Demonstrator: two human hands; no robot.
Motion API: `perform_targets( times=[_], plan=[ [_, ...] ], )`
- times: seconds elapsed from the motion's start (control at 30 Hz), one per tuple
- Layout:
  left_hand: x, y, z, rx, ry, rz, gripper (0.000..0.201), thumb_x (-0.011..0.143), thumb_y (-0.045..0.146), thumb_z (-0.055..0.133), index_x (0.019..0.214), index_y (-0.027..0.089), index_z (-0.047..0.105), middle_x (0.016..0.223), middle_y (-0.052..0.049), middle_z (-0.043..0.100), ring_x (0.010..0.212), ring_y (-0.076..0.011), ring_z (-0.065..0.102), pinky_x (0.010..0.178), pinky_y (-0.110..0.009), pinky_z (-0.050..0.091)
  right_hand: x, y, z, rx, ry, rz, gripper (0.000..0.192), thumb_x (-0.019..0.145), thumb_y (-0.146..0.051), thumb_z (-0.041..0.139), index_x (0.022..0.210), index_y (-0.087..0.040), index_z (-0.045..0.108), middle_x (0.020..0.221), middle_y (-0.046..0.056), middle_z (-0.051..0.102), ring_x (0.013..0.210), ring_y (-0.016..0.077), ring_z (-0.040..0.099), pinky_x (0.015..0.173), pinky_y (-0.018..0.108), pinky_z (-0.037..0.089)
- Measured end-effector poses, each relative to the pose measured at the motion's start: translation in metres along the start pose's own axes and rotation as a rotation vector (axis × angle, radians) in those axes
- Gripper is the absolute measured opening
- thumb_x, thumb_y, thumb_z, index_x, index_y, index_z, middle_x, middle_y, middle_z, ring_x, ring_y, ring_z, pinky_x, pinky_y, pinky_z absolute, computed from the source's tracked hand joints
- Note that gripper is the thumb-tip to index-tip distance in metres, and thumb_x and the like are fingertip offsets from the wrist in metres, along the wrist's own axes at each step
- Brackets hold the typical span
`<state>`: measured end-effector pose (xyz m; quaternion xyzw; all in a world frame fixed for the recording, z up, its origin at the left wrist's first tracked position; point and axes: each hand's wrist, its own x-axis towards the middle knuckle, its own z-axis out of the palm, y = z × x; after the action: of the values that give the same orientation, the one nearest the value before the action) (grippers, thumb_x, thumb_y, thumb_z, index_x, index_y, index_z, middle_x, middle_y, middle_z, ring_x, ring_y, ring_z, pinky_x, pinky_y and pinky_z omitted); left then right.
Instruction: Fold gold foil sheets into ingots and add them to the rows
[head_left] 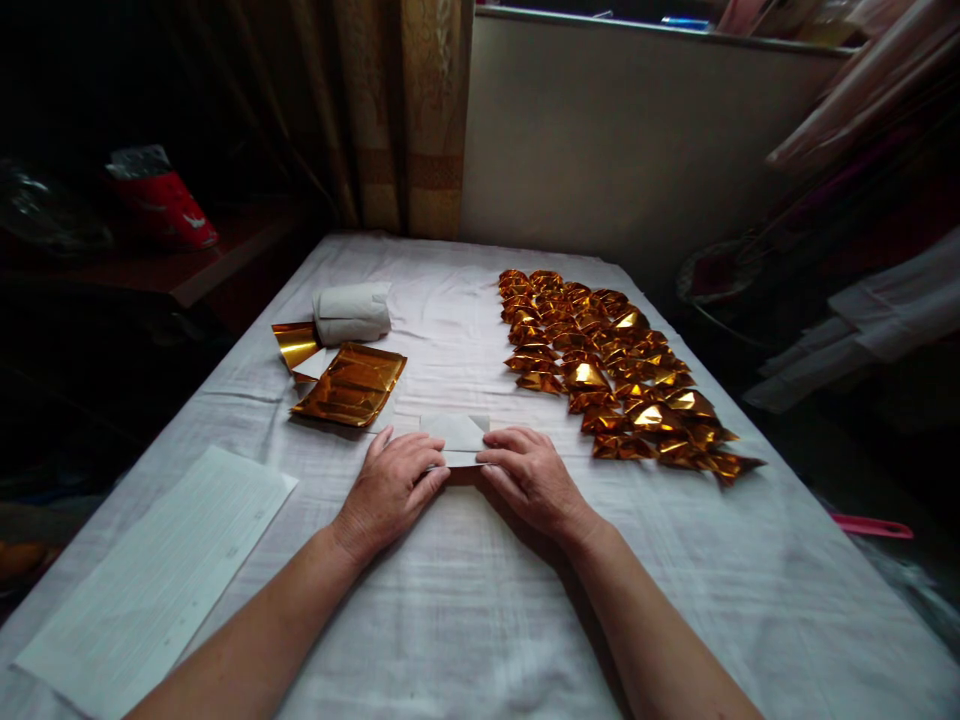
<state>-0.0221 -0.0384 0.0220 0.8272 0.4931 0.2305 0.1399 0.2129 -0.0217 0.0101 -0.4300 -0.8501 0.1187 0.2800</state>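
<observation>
Between my two hands lies a sheet of paper (454, 432), its pale side up and partly folded, with a triangular fold at its right corner. My left hand (397, 475) grips the left end of its near edge, fingers bent together. At the right end my right hand (529, 475) holds the same edge, thumb below and fingers on top. Just beyond my left hand is a stack of shiny gold foil paper (352, 385). Rows of folded gold foil pieces (600, 370) cover the table's right side.
A white roll (352, 312) and a curled gold sheet (295, 345) sit behind the stack. A lined paper sheet (157, 580) lies at the left on the white tablecloth (480, 640). A red container (165, 205) stands on a side shelf. Clothes hang at the right.
</observation>
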Motion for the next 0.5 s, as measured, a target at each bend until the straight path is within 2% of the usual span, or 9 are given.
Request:
perform_targets(
  times=[0.13,0.27,0.37,0.5],
  plan=[
    [0.005,-0.006,0.001,-0.034,0.070,-0.005,0.019,0.097,0.029,0.048,0.095,0.023,0.066,0.104,-0.004,0.075,0.102,-0.0204,0.067,0.109,-0.052,0.034,0.003,-0.001,0.006,0.040,0.061,0.078,0.019,0.094,-0.028,0.056,0.089,-0.026,0.074,0.104,0.005,0.073,0.101,0.0221,0.063,0.091,0.041,0.044],
    [0.006,-0.013,0.009,-0.033,0.161,-0.019,0.019,0.095,0.028,0.051,0.108,0.023,0.063,0.102,-0.004,0.075,0.094,-0.0200,0.069,0.107,-0.048,0.041,0.007,-0.006,0.012,0.063,0.120,0.177,0.015,0.091,-0.025,0.057,0.087,-0.025,0.071,0.098,0.005,0.074,0.095,0.0220,0.064,0.087,0.039,0.045],
    [0.007,-0.017,0.013,-0.015,0.232,-0.025,0.032,0.094,0.026,0.052,0.126,0.022,0.056,0.112,-0.006,0.072,0.099,-0.0212,0.067,0.103,-0.043,0.046,0.010,-0.010,0.017,0.026,0.151,0.248,0.011,0.087,-0.023,0.060,0.093,-0.024,0.069,0.096,0.006,0.073,0.093,0.0239,0.063,0.085,0.040,0.044],
    [0.007,-0.015,0.013,-0.009,0.269,0.024,0.038,0.094,0.022,0.051,0.132,0.021,0.053,0.119,-0.008,0.068,0.110,-0.0220,0.063,0.099,-0.040,0.050,0.011,-0.014,0.021,0.000,0.189,0.282,0.026,0.084,-0.021,0.062,0.109,-0.023,0.064,0.100,0.006,0.071,0.096,0.0249,0.063,0.086,0.040,0.043]
  ],
)
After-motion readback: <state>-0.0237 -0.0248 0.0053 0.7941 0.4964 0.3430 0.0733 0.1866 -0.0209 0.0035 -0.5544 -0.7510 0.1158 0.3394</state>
